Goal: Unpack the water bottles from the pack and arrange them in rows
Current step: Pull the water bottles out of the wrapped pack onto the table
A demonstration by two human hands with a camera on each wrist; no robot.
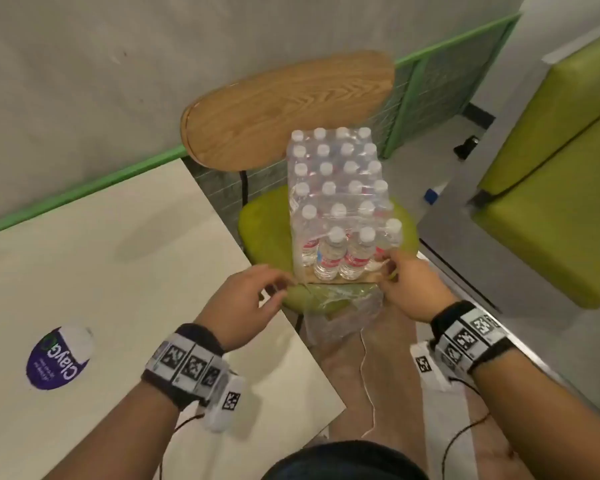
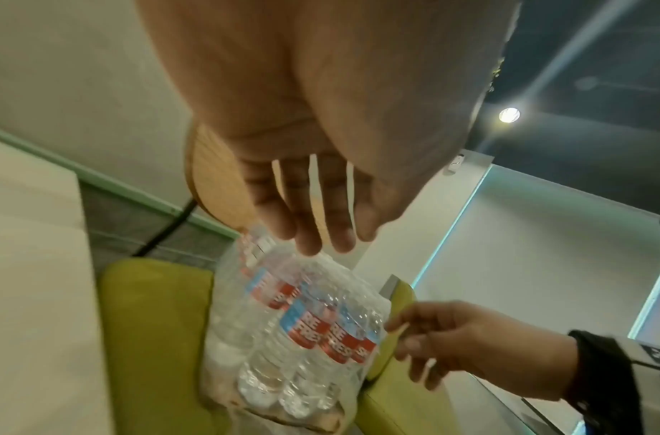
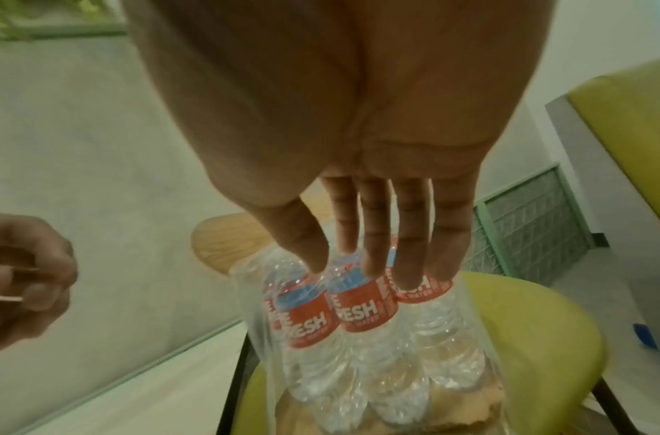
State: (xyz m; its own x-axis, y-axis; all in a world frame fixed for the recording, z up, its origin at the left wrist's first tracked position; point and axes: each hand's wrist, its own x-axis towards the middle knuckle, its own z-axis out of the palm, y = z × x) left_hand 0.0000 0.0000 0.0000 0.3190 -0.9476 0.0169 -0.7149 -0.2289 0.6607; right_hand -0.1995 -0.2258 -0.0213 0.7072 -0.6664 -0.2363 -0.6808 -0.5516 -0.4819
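A shrink-wrapped pack of water bottles (image 1: pixel 340 202) with white caps and red labels stands on a cardboard base on a green chair seat (image 1: pixel 267 237). The near end of the film is torn open, baring the front bottles (image 3: pixel 358 318). My left hand (image 1: pixel 274 289) is at the pack's near left corner, fingers curled, pinching a stretched strip of film. My right hand (image 1: pixel 392 271) pinches the film at the near right corner, seen from the side in the left wrist view (image 2: pixel 398 329). Loose torn film (image 1: pixel 343 317) hangs off the seat's front edge.
A white table (image 1: pixel 101 271) with a purple round sticker (image 1: pixel 58 355) lies to the left of the chair. The chair's wooden back (image 1: pixel 284 109) rises behind the pack. A green bench (image 1: pixel 551 220) stands to the right. A small blue-and-white object (image 1: pixel 433 192) lies on the floor.
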